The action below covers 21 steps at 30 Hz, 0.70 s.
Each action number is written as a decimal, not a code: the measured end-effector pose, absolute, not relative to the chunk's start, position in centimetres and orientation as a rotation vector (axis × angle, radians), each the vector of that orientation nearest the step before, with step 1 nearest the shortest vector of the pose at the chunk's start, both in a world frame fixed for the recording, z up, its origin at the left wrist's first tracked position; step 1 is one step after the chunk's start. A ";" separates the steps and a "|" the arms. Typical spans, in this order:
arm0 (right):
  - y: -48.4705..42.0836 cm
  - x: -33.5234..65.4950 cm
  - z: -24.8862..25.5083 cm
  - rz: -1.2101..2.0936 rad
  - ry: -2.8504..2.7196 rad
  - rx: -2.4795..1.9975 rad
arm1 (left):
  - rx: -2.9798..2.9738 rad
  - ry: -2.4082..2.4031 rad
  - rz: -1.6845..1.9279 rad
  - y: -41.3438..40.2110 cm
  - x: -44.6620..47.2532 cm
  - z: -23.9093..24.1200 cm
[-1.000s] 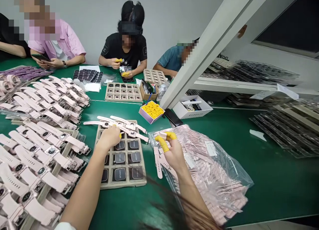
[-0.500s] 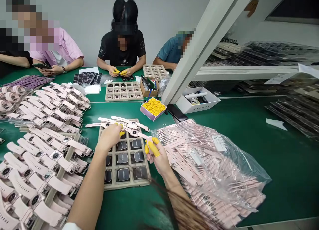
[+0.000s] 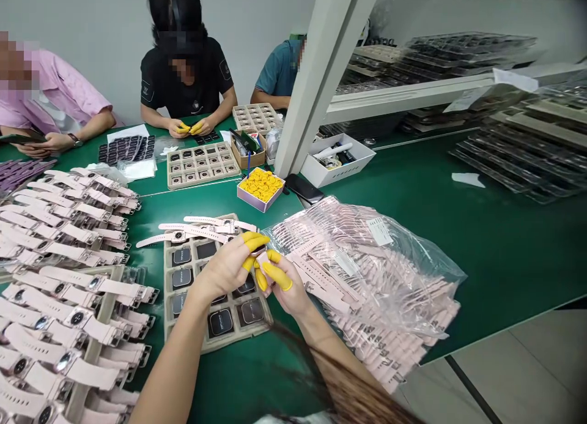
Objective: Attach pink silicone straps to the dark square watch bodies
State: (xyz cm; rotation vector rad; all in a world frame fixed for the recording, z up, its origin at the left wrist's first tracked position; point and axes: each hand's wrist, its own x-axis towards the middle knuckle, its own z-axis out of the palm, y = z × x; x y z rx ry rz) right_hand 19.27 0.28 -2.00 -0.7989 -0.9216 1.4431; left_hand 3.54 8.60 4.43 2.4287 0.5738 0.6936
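Both my hands wear yellow finger cots and meet above the right side of a beige tray. My left hand is closed on a watch case, of which only a dark sliver shows between the fingers. My right hand pinches a pale pink watch strap against that case; whether the two are joined cannot be seen. Square dark-faced watch cases sit in the tray's compartments. Across its far edge lie a few watches with pink straps.
A clear bag of pink straps lies on the right. Rows of pink-strapped watches fill the left. Beyond are a box of yellow finger cots, a phone, a white box and a shelf post. Co-workers sit opposite.
My left hand has come from the tray's far edge toward me and right, now with a watch case in its fingers, meeting my right hand. The view has swung right.
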 end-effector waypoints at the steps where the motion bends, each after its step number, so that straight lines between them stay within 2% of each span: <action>1: 0.3 19.4 -2.1 1.445 -0.937 -0.797 | 2.448 0.564 0.694 8.7 3.5 4.4; 13: 0.9 18.8 -0.2 1.553 -0.623 -0.610 | 2.391 0.603 0.748 8.6 4.0 3.4; 21: 1.4 19.7 0.2 1.619 -0.490 -0.634 | 2.354 0.724 0.563 7.9 4.3 4.6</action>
